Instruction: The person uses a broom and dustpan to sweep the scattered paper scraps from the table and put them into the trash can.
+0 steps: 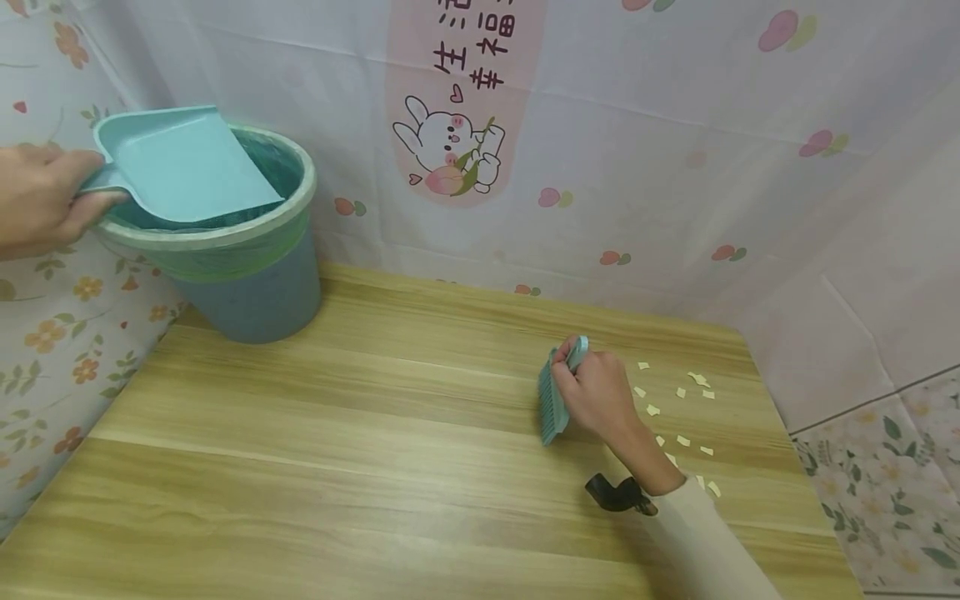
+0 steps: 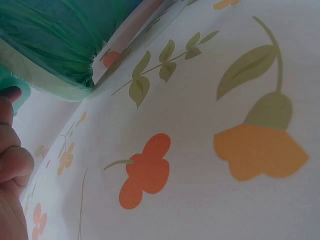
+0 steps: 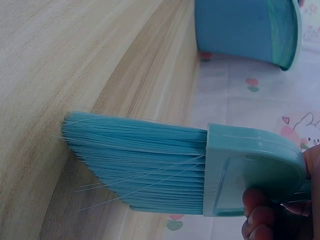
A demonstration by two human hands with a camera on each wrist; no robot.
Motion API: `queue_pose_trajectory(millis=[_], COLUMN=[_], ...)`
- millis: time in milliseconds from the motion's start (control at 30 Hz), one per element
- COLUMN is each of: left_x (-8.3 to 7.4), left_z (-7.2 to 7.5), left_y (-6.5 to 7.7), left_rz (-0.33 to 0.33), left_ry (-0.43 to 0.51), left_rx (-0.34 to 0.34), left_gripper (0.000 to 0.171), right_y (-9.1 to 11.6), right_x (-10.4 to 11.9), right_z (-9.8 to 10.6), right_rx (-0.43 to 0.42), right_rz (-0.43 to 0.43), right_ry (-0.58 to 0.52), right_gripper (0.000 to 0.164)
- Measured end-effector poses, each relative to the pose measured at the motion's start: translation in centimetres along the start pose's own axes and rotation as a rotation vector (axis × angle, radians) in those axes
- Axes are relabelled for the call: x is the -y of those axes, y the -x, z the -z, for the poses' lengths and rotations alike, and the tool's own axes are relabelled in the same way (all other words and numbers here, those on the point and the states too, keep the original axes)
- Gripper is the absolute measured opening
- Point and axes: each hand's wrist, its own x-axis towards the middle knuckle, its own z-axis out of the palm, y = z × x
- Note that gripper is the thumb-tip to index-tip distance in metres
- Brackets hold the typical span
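Tabletop (image 1: 337,467): I see wood grain across much of my head view; the surface looks hard and smooth, so light bits should slide on it readily.
Bin (image 1: 258,308): it stands at ten o'clock from the middle of that view, its mouth lined with a thin green bag (image 1: 225,267). I judge it light for its bulk and easy to tip; I would steady it by the rim.
Dustpan (image 1: 187,167): also at ten o'clock, held over the bin's mouth; I cannot tell whether it touches the rim. It looks like thin, stiff plastic, light but slick, best held by the handle at its nine o'clock end.
Brush (image 3: 225,170): between four and five o'clock in my head view. The bristles look fine and springy, the head rigid; I would grip only the handle and leave the bristles free to flex.
Hands: I have them well apart, the left hand (image 1: 48,196) clamped on the dustpan's handle, the right hand (image 1: 600,387) wrapped round the brush's handle.
Scraps (image 1: 653,410): pale, paper-like bits spread at three to four o'clock from the brush. Probably feather-light and easily scattered; I would favour soft bristle strokes over pinching each one by its edge.
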Motion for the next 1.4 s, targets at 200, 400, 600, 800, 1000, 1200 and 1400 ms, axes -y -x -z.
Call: queue_pose_trajectory(millis=[200, 400, 600, 800, 1000, 1200, 1400], left_x=[-0.9, -2.4, -4.0, -5.5, -7.4, -9.4, -11.8], left_z=[0.4, 1.2, 1.5, 1.5, 1.4, 0.6, -0.7], left_y=[0.1, -0.7, -1.7, -2.9, -4.3, -5.0, -5.8], left_rz=[0.095, 0.099, 0.076, -0.049, -0.229, -0.271, -0.362], left_ry=[0.003, -0.016, -0.037, -0.004, 0.060, 0.122, 0.192], left_rx=[0.079, 0.097, 0.070, 0.011, -0.095, -0.092, -0.122], left_gripper=[0.106, 0.108, 0.110, 0.097, 0.072, 0.073, 0.068], right_y=[0.0, -0.1, -0.2, -0.3, -0.3, -0.3, -0.3], right_x=[-0.1, -0.1, -0.1, 0.0, -0.1, -0.2, -0.1], right_z=[-0.1, -0.2, -0.1, -0.1, -0.1, -0.2, -0.2], right_rx=[0.003, 0.000, -0.003, -0.001, -0.004, -0.009, -0.013], right_rz=[0.014, 0.031, 0.038, 0.038, 0.043, 0.048, 0.044], right_ry=[-0.006, -0.019, -0.024, -0.019, -0.024, -0.025, -0.025], right_gripper=[0.021, 0.023, 0.023, 0.024, 0.025, 0.025, 0.024])
